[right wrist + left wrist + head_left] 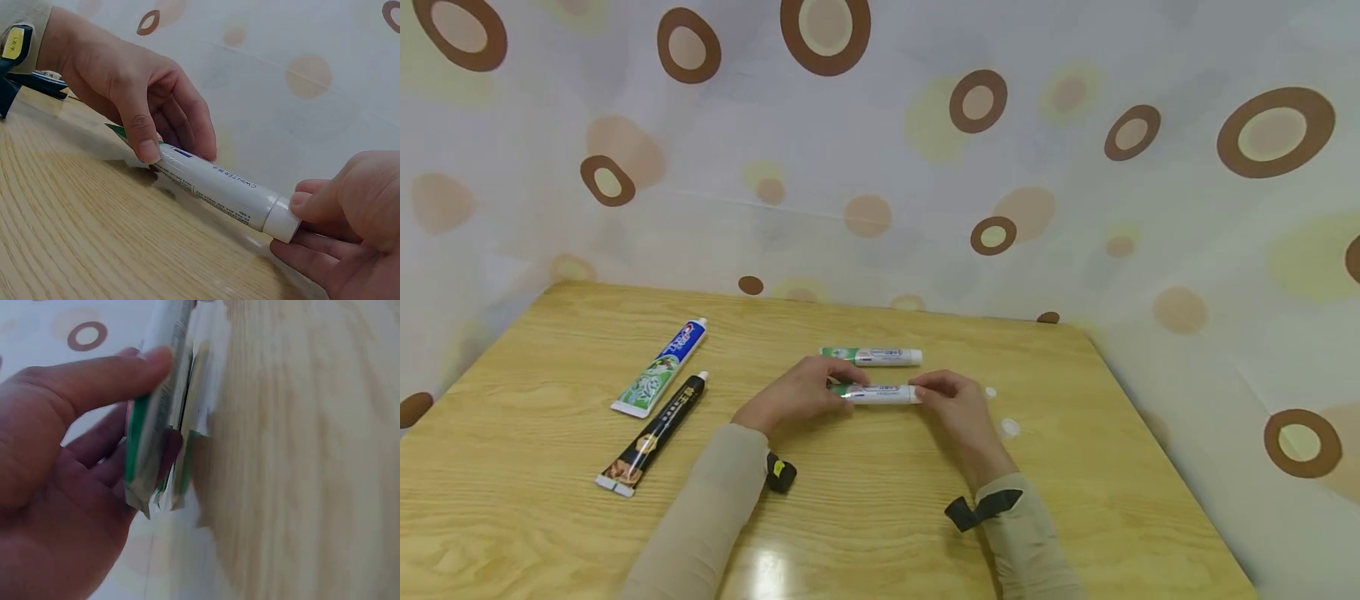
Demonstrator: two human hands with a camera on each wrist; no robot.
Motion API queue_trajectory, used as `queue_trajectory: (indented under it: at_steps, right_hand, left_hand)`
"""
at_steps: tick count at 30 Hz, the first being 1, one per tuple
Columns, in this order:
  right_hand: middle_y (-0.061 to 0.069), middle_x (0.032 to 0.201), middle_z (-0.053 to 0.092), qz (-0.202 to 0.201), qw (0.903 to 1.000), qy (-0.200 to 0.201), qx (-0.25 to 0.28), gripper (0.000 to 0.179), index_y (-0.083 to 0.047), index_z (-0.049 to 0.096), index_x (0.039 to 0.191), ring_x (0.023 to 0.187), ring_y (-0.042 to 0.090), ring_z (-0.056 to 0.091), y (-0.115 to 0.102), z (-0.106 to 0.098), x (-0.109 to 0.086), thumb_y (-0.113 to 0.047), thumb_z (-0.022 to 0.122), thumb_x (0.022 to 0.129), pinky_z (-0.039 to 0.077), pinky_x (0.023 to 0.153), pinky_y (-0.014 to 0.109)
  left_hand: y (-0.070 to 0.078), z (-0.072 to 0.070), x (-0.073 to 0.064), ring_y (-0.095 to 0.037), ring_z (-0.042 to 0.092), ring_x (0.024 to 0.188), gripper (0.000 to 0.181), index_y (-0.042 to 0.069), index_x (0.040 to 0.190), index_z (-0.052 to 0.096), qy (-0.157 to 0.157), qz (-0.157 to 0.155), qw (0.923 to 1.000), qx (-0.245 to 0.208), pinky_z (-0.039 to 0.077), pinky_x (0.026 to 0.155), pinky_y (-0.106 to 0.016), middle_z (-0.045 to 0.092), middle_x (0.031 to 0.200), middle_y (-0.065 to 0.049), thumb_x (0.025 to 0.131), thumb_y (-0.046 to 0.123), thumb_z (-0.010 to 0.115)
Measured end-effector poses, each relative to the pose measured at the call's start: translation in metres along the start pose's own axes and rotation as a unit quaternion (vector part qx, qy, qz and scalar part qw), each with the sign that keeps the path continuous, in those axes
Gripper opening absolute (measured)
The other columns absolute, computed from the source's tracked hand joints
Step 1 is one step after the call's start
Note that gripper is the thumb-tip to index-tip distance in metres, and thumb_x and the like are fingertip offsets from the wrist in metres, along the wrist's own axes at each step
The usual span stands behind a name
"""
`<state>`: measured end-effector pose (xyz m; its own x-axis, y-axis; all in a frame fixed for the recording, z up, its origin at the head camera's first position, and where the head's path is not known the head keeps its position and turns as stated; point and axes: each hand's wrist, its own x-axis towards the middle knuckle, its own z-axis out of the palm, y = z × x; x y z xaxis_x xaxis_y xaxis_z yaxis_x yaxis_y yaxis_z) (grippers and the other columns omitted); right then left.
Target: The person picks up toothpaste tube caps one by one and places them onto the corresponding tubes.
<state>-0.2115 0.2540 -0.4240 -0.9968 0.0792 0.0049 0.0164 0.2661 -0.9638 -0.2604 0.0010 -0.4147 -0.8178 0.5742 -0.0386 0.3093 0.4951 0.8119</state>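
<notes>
Between my two hands lies a white toothpaste tube [880, 394] with a green tail end, held level above the table. My left hand [805, 390] grips it near the green end, thumb on one side and fingers on the other. At the other end, my right hand [957, 412] pinches the white cap [282, 219] between thumb and fingers. The right wrist view shows this cap sitting on the tube's end. Just behind, a matching green and white tube [887, 357] rests on the table.
To the left lie a blue and green toothpaste tube [661, 367] and a black toothpaste tube [655, 433], both slanted. Two small white round pieces [1011, 427] are on the wooden table [865, 517] beside my right hand. A patterned sheet [880, 167] hangs behind the table.
</notes>
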Motion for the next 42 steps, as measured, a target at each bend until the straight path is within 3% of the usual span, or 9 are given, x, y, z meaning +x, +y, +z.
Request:
queue_trajectory:
  at_steps: [6, 16, 22, 30, 37, 42]
  right_hand:
    - [0.019, 0.111, 0.069, -0.001, 0.9997, -0.007, -0.022, 0.019, 0.004, 0.071, 0.108, 0.098, 0.014, 0.059, 0.003, 0.004, 0.002, 0.003, 0.066, 0.090, 0.048, 0.084, 0.019]
    - [0.020, 0.114, 0.068, -0.028, 0.9975, 0.002, -0.065, 0.022, 0.004, 0.070, 0.108, 0.110, 0.027, 0.063, 0.002, 0.010, 0.002, 0.009, 0.060, 0.089, 0.049, 0.093, 0.027]
    - [0.018, 0.118, 0.067, -0.019, 0.9977, -0.006, -0.065, 0.024, 0.002, 0.068, 0.113, 0.111, 0.025, 0.062, 0.000, 0.007, 0.000, 0.006, 0.060, 0.090, 0.048, 0.093, 0.025]
    - [0.026, 0.118, 0.064, -0.050, 0.9971, -0.013, -0.055, 0.024, 0.006, 0.063, 0.117, 0.110, 0.030, 0.063, -0.012, -0.011, -0.005, 0.004, 0.059, 0.093, 0.052, 0.085, 0.018]
    - [0.027, 0.128, 0.058, -0.060, 0.9959, -0.045, -0.051, 0.025, 0.006, 0.058, 0.124, 0.116, 0.033, 0.062, -0.030, -0.034, -0.011, -0.003, 0.054, 0.100, 0.055, 0.094, 0.032]
    - [0.018, 0.128, 0.059, -0.066, 0.9941, -0.028, -0.081, 0.024, 0.001, 0.058, 0.124, 0.116, 0.029, 0.062, -0.042, -0.054, -0.019, -0.009, 0.052, 0.103, 0.055, 0.095, 0.033]
  left_hand:
    - [-0.007, 0.002, 0.006, -0.014, 0.055, 0.109, 0.034, 0.025, 0.111, 0.071, -0.009, 0.006, 0.9997, 0.020, 0.043, 0.103, -0.038, 0.068, 0.115, 0.008, 0.082, 0.009, 0.080]
    - [-0.003, 0.005, 0.006, -0.018, 0.058, 0.108, 0.036, 0.022, 0.113, 0.070, 0.009, -0.011, 0.9999, -0.007, 0.047, 0.098, -0.038, 0.066, 0.114, 0.001, 0.083, 0.002, 0.076]
    - [-0.003, 0.002, 0.001, -0.023, 0.057, 0.118, 0.034, 0.022, 0.117, 0.070, 0.023, -0.021, 0.9994, -0.013, 0.048, 0.100, -0.042, 0.062, 0.128, -0.003, 0.087, 0.006, 0.071]
    - [0.000, -0.019, -0.021, -0.027, 0.052, 0.124, 0.035, 0.017, 0.128, 0.064, 0.070, -0.022, 0.9967, -0.034, 0.043, 0.105, -0.047, 0.060, 0.134, -0.002, 0.094, 0.012, 0.064]
    - [0.000, -0.037, -0.043, -0.028, 0.055, 0.125, 0.036, 0.013, 0.132, 0.060, 0.121, 0.009, 0.9926, 0.009, 0.044, 0.106, -0.047, 0.061, 0.134, -0.006, 0.096, 0.011, 0.062]
    - [0.001, -0.051, -0.062, -0.031, 0.055, 0.124, 0.038, 0.012, 0.134, 0.059, 0.134, 0.011, 0.9906, 0.028, 0.045, 0.105, -0.050, 0.061, 0.134, -0.010, 0.096, 0.011, 0.062]
